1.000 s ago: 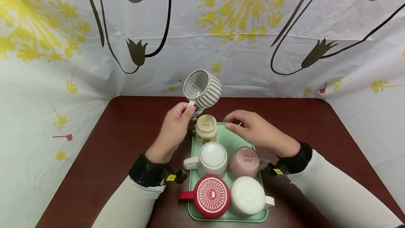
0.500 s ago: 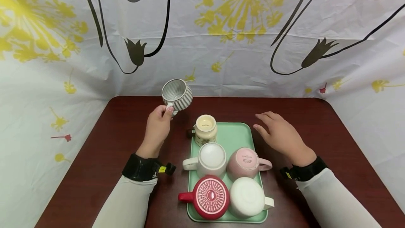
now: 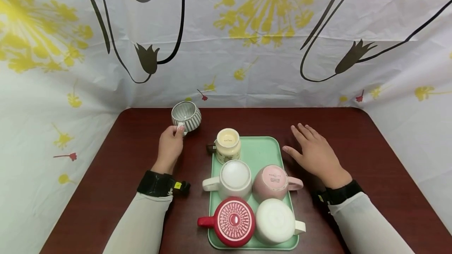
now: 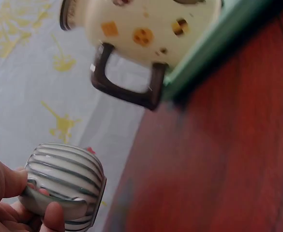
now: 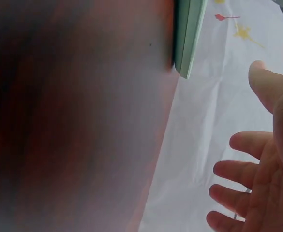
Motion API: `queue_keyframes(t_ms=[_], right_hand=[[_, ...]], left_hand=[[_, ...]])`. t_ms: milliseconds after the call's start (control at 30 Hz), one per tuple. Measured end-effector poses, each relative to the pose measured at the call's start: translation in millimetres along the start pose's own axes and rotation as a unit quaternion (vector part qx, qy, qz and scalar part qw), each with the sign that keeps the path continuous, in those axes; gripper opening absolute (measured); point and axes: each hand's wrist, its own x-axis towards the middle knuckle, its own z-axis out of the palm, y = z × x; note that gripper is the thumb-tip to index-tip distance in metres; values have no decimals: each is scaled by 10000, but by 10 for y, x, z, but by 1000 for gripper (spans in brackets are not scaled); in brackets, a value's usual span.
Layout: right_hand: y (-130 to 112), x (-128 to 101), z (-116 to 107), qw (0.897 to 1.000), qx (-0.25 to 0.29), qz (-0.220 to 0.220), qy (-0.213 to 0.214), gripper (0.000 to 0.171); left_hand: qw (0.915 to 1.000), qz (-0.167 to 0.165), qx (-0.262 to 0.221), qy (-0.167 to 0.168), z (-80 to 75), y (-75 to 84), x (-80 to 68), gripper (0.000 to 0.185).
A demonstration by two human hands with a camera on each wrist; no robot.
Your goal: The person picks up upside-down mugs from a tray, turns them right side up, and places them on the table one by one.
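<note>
1. Since the earlier head view, the striped mug (image 3: 192, 122) has moved down and leftward: it is now beyond the green tray's (image 3: 260, 149) far left corner, mouth up. Whether it touches the table (image 3: 130, 160) cannot be told. The left hand (image 3: 170, 145) pinches its handle; the right hand (image 3: 318, 155), fingers straight and spread, holds nothing just right of the tray. On the tray, the pink mug's (image 3: 269, 187) base carries lines of print, and the cream mug's (image 3: 228, 153) a stamp, both too small to read surely.
2. Left wrist view: thumb and fingers grip only the handle, so keeping the mug level and landing its foot evenly before loosening seems wise, clear of the cream mug's dark handle (image 4: 124, 93) jutting past the tray. Lettering (image 4: 71, 12) there is cut off.
3. Right wrist view: gaps part the bare fingers near the tray's edge; no writing shows.
</note>
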Motion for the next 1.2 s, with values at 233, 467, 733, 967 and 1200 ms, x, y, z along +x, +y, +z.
queue_keyframes(t_ms=[233,467,733,967,1200], right_hand=[[19,-12,10,9997,16,218,-96,84],[45,-7,38,9996,35,264,-76,85],[71,14,38,9996,36,242,-119,85],[58,17,39,9995,68,234,-190,85],[55,12,45,9992,113,247,-289,85]], left_hand=[[9997,-88,218,99,-14,-117,66,37],[9991,-61,414,111,-30,-163,106,38],[9991,-54,421,75,-44,-200,139,41],[9973,118,726,64,-100,-204,130,44],[9910,501,1218,229,-208,-176,130,40]])
